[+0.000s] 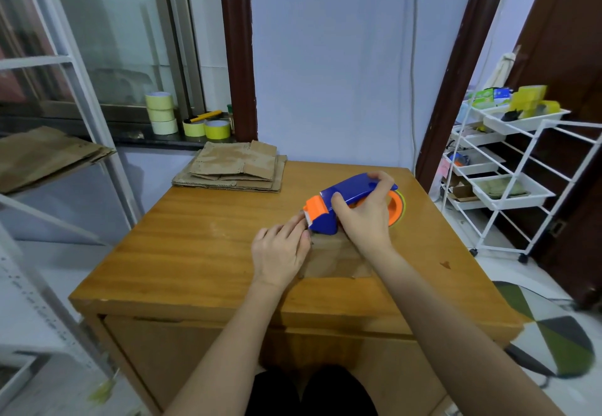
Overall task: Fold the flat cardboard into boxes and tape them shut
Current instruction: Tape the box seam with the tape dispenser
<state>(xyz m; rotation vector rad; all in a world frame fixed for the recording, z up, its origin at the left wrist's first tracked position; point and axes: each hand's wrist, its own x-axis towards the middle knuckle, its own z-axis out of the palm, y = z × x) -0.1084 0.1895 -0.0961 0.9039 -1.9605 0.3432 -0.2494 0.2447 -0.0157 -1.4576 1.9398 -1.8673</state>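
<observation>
A small folded cardboard box (335,259) stands on the wooden table (195,246), right of its middle. My right hand (365,220) grips a blue and orange tape dispenser (335,207) whose toothed front end sits at the box's far top edge. My left hand (280,252) lies against the box's left side, fingertips touching the dispenser's cutting end. A stack of flat cardboard (233,171) lies at the table's far left corner.
Rolls of yellow tape (163,112) and a utility knife (203,117) sit on the window sill at the back left. More flat cardboard (45,155) rests on a white shelf at left. A white wheeled rack (508,168) with trays stands at right.
</observation>
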